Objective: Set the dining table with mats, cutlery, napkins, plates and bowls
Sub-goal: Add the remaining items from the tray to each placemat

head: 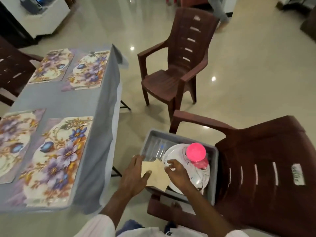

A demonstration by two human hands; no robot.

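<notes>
My left hand (135, 173) grips a small stack of beige napkins (156, 175), thumb pressed on top and the fingers (139, 159) spread along the far side. My right hand (177, 173) sits at the stack's right edge with its fingers curled. I cannot tell whether they pinch a sheet or only touch it.

The napkins hang over the near left part of a grey tub (214, 168), which stands on the seat of a brown chair (265, 159). Inside the tub lie white plates (201, 175) with a pink bowl (195, 152) on them. Something clear fills the tub's left side, too blurred to name.

To my left is the table (65, 100) under a grey cloth, well apart from the tub. Four floral mats lie on it: a near right mat (56, 159), a near left mat (15, 139), a far right mat (89, 71) and a far left mat (51, 65). Cutlery (75, 124) lies across the top of the near right mat, and more cutlery (96, 53) on the far right mat. A second chair (176, 65) stands beyond the tub, beside the table's far end.
</notes>
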